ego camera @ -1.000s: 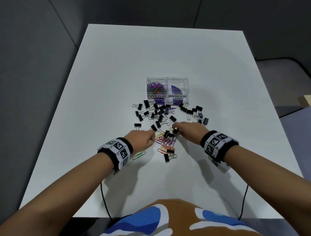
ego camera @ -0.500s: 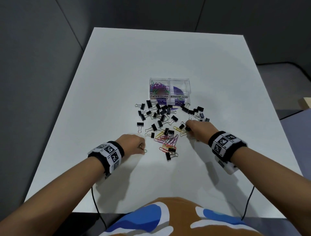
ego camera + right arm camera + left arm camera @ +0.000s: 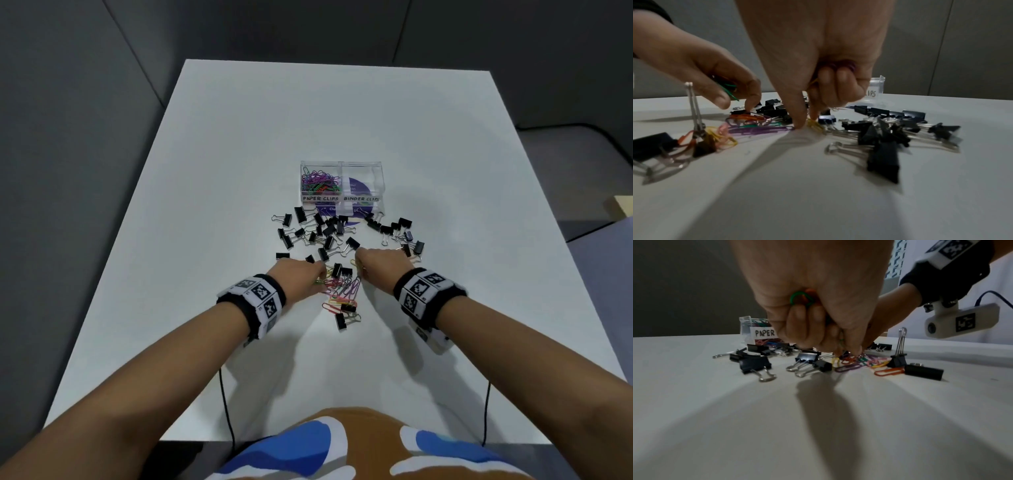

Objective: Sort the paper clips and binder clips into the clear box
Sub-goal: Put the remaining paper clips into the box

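A clear two-part box (image 3: 342, 186) stands mid-table, labelled PAPER CLIPS and BINDER CLIPS; coloured paper clips (image 3: 320, 181) fill its left half. Black binder clips (image 3: 318, 233) lie scattered in front of it. A small heap of coloured paper clips (image 3: 342, 289) lies between my hands. My left hand (image 3: 301, 277) holds green and orange paper clips (image 3: 801, 298) in its curled fingers, its fingertips (image 3: 856, 351) down on the heap. My right hand (image 3: 376, 267) holds purple paper clips (image 3: 840, 65) in its palm, and its thumb and forefinger pinch at a yellow paper clip (image 3: 813, 125).
The white table (image 3: 445, 154) has bare surface around the pile. One binder clip (image 3: 898, 360) stands upright beside the heap. Two black cables (image 3: 226, 404) hang over the near edge. Grey walls stand behind and to the left.
My left hand has come back from the near left to the paper clip heap. My right hand has moved left from the binder clips on the right to the heap's upper edge.
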Motion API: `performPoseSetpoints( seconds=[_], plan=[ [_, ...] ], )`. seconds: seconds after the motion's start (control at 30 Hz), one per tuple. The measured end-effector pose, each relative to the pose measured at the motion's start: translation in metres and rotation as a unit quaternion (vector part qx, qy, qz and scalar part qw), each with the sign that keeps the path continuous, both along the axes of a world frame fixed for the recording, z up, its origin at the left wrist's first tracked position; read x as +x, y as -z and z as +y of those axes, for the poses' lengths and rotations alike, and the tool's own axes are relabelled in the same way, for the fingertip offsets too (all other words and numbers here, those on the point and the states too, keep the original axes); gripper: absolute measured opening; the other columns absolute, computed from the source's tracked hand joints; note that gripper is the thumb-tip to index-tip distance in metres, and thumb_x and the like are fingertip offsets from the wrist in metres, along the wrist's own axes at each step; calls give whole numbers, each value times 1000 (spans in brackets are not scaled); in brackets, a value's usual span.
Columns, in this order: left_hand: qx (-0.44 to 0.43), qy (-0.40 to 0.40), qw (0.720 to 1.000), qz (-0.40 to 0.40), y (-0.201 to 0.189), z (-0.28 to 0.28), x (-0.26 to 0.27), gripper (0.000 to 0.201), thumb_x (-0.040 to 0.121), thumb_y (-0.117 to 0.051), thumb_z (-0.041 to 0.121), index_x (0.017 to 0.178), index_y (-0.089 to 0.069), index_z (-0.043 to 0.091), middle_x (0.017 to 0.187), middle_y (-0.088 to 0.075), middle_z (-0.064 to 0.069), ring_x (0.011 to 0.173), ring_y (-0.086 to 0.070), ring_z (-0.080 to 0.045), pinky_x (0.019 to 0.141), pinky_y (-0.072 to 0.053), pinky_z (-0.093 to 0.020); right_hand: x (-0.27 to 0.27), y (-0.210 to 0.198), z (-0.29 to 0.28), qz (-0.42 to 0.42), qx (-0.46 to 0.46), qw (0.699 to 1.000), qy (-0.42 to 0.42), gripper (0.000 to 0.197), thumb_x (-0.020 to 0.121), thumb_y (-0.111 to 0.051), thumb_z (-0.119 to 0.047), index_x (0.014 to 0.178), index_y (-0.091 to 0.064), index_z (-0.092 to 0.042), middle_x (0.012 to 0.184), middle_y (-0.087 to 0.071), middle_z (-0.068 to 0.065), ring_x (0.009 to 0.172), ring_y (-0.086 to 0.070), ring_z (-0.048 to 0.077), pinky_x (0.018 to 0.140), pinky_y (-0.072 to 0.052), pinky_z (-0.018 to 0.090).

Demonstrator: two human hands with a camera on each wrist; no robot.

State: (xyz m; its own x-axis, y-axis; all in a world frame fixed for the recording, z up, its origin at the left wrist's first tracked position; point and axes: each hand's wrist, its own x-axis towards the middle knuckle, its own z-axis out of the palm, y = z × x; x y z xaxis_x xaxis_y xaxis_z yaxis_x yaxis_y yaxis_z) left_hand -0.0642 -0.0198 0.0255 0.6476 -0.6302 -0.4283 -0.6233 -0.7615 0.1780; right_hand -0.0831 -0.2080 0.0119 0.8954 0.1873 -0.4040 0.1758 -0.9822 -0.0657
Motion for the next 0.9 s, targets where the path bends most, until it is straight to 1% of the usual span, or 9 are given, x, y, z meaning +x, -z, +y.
performPoseSetpoints(
  seconds=[0.1, 0.2, 0.37, 0.43, 0.5, 0.7, 0.8, 0.87, 0.9],
  plan=[
    [13, -2, 1000, -2, 5, -6, 2, 43, 92, -50, 44, 118, -49, 10, 106, -67, -7, 97, -64, -26, 82, -50, -35, 12, 0, -1, 40, 4, 997, 59, 20, 93, -47, -20, 106, -53, -5, 99, -65, 11, 79, -56, 26, 66, -43, 32],
    [25, -4, 1000, 13, 10, -10, 5, 36, 93, -52, 39, 113, -53, 10, 106, -67, -8, 97, -63, -26, 80, -49, -33, 18, -2, -8, 79, 18, 993, 89, 18, 92, -50, -24, 96, -56, -8, 103, -66, 10, 92, -62, 28, 72, -46, 33],
    [31, 11, 999, 34, 11, -10, 13, 32, 93, -51, 39, 109, -55, 11, 106, -66, -7, 98, -62, -25, 75, -44, -30, 17, -3, -14, 102, 30, 991, 83, 16, 92, -50, -26, 92, -55, -10, 87, -63, 6, 76, -55, 22, 72, -47, 33],
    [41, 22, 998, 41, 11, -7, 17, 33, 93, -50, 39, 110, -55, 11, 108, -66, -7, 99, -62, -25, 79, -46, -32, 16, -6, -17, 101, 30, 992, 65, 14, 93, -49, -25, 90, -51, -12, 83, -56, 3, 75, -52, 21, 68, -42, 30],
    [47, 30, 997, 49, 10, -4, 20, 33, 94, -49, 39, 112, -56, 12, 110, -66, -7, 101, -61, -25, 83, -47, -33, 13, -7, -20, 97, 36, 994, 45, 14, 94, -48, -25, 93, -50, -11, 85, -56, 4, 76, -53, 23, 67, -37, 28],
    [17, 19, 999, 46, -1, 8, 30, 33, 98, -37, 38, 113, -54, 14, 104, -67, -8, 95, -61, -27, 77, -43, -30, 16, -17, -26, 96, 124, 986, 61, 16, 97, -44, -26, 89, -37, -15, 83, -49, 4, 73, -46, 21, 65, -34, 30],
    [-27, 5, 999, 29, -12, 16, 38, 23, 98, -36, 30, 105, -53, 15, 88, -64, -8, 78, -54, -24, 67, -36, -27, 29, -29, -25, 91, 144, 983, 64, 15, 99, -41, -26, 90, -35, -15, 71, -49, 0, 64, -44, 21, 55, -33, 29],
    [-59, -9, 998, 7, -22, 21, 47, 20, 98, -36, 28, 97, -51, 16, 76, -56, -3, 70, -49, -21, 63, -31, -25, 44, -38, -21, 76, 148, 984, 56, 13, 99, -41, -26, 92, -37, -16, 70, -51, -2, 61, -44, 17, 51, -32, 23],
    [-73, -15, 997, -9, -27, 24, 52, 22, 99, -35, 29, 98, -52, 16, 73, -55, -1, 68, -48, -19, 60, -31, -24, 53, -43, -18, 64, 149, 985, 51, 11, 99, -40, -25, 94, -39, -15, 71, -52, -3, 63, -46, 17, 50, -32, 21]
  ],
)
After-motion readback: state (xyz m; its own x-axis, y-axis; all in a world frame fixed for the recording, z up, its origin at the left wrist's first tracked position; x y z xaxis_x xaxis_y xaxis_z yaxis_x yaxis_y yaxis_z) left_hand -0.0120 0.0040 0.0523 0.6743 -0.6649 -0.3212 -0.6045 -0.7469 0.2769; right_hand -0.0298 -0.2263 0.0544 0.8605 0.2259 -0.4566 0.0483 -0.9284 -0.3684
